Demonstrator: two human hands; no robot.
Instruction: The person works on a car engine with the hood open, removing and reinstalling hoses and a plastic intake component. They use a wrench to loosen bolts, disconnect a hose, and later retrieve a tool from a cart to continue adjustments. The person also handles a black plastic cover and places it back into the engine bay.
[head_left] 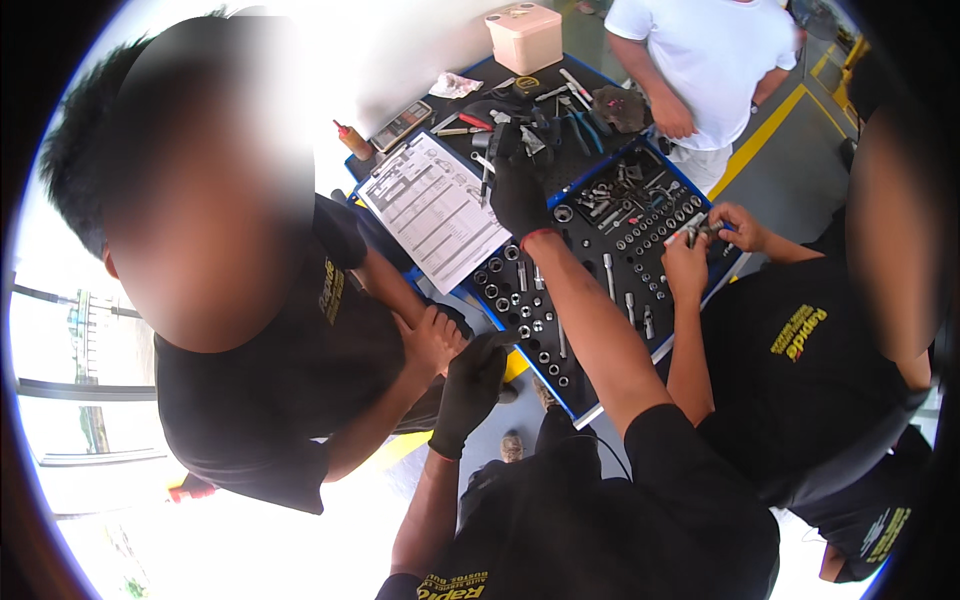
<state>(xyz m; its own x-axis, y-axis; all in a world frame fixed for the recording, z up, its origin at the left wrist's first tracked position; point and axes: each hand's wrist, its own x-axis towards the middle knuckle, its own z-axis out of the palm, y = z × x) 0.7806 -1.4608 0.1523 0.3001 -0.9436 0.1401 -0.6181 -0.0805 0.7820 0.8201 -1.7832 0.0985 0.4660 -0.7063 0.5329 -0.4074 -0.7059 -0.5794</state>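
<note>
Sockets (524, 331), round and shiny, sit in rows in a black tray (585, 345) with blue edges. The left hand (472, 388), in a dark glove, is by the near left edge of the tray. One finger points out toward the sockets, and I cannot tell if the hand holds anything. The right hand (520, 195), also in a dark glove, is up past the sockets, beside a clipboard (435, 210) with a printed sheet. A thin silver thing is next to its fingers, but I cannot tell if they grip it. Behind it, pliers (577, 130) and other tools lie on the dark surface, with a pink box (525, 42) at the back. On the right, a co-worker's two bare hands (688, 262) hold a small metal piece (697, 232) over the tray. On the left, another co-worker's bare hand (435, 340) rests on their other arm.
</note>
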